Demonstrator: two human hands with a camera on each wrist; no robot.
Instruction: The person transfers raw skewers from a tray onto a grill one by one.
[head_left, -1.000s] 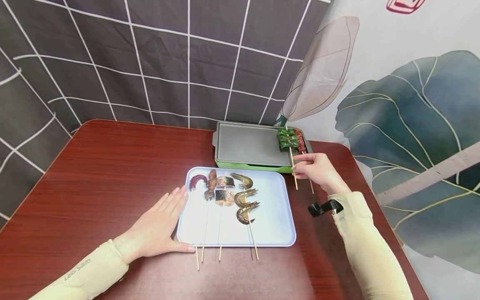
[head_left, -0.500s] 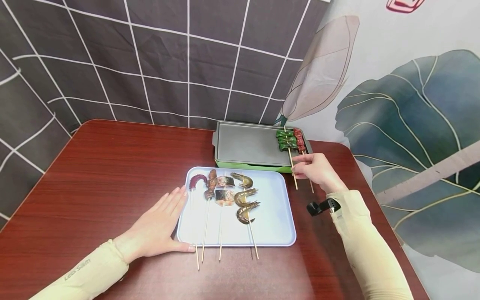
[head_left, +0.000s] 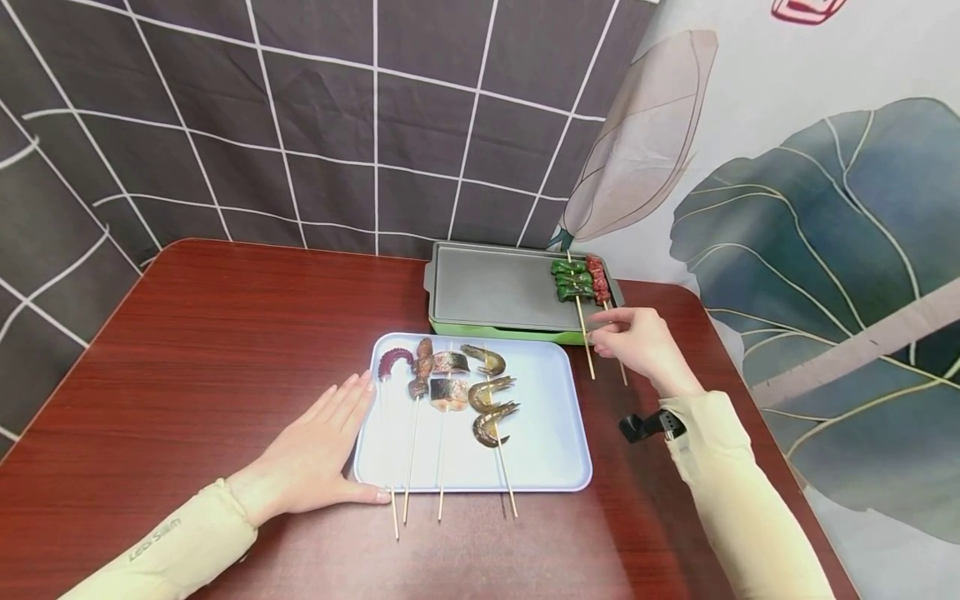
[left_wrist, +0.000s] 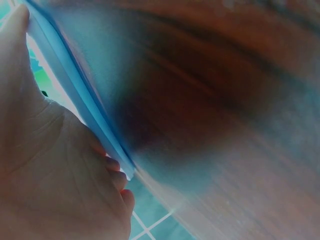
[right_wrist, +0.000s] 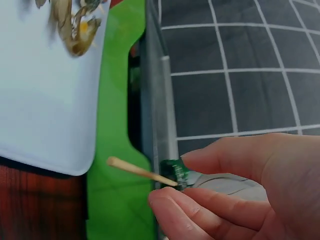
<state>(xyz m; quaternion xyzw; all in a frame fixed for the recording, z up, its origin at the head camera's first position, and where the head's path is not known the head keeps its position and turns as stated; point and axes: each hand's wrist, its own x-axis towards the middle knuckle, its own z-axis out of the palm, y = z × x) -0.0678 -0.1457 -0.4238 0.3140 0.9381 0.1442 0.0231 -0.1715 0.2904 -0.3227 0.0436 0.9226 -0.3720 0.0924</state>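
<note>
In the head view my left hand [head_left: 315, 450] lies flat with straight fingers along the left rim of a white tray [head_left: 547, 450]. The tray bears a purple tentacle skewer [head_left: 395, 360], a brown meat skewer [head_left: 422, 371], a fish-piece skewer [head_left: 448, 393] and a shrimp skewer [head_left: 491, 400]. On the grey griddle [head_left: 495, 283] lie a green pepper skewer [head_left: 572, 282] and a red meat skewer [head_left: 597, 279], sticks overhanging the front. Beside the pepper skewer's stick is my right hand [head_left: 637, 342]; the right wrist view shows its thumb and fingers [right_wrist: 170, 205] parted.
The griddle's green base [head_left: 510, 332] stands right behind the tray on a reddish-brown wooden table [head_left: 225, 333]. A dark checked cloth [head_left: 322, 125] hangs behind, and a leaf-patterned cloth [head_left: 825, 208] borders the right side.
The pepper skewer shifted slightly left and settled on the griddle. My right hand's fingers have let go of its stick and moved slightly right. My left hand stays put.
</note>
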